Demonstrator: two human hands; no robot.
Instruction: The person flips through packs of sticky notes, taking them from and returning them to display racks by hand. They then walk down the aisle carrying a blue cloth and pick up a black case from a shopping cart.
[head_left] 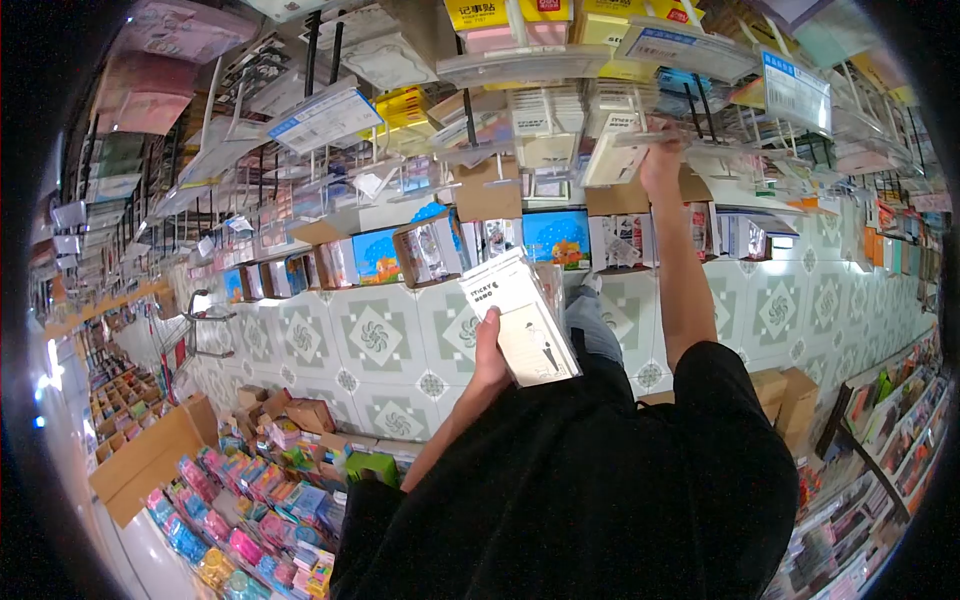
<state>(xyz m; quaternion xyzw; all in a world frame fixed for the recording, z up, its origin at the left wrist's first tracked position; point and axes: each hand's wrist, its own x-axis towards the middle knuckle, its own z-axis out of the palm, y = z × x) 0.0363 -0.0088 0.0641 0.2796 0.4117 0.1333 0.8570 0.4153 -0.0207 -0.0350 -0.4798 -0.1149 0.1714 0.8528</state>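
Black shirt [570, 490] fills the lower middle, nearest the lens; jeans [597, 335] show just past its hem. Left hand [488, 355] is closed on a stack of memo packs [540, 345], thumb on the front, the stack tilted, held over the floor [375, 335] in front of the shirt. Top pack reads "STICKY MEMO", with a small standing figure below. Right hand [660, 165] reaches up to the rack, fingers at the right edge of a hanging pack [612, 158], which leans; clear plastic partly covers the fingers, so cannot tell how firmly they close. Similar packs hang just left; yellow packs [510, 14] higher. Below the rack: open cartons [603, 202], blue boxes [557, 240]. Lower left: bright packaged goods [250, 510].
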